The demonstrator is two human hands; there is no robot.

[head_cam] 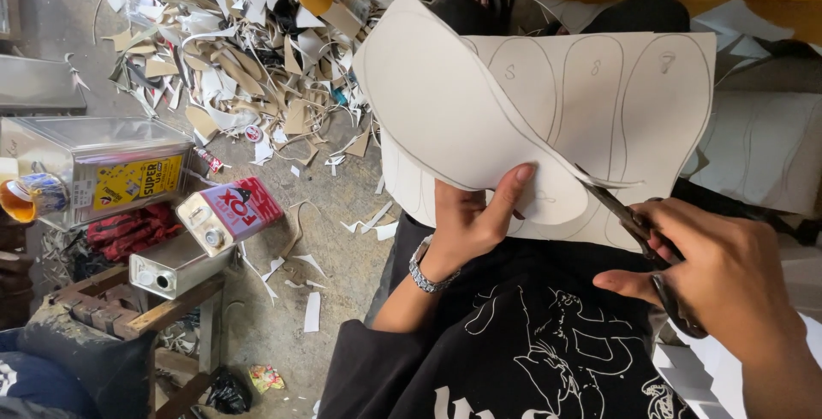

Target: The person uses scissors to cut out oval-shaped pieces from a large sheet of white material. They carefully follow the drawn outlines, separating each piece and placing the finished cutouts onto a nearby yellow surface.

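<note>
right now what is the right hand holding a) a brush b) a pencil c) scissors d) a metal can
c: the right hand grips scissors whose blades are cutting into the pale sheet marked with sole outlines, while the left hand holds that sheet from below.
</note>
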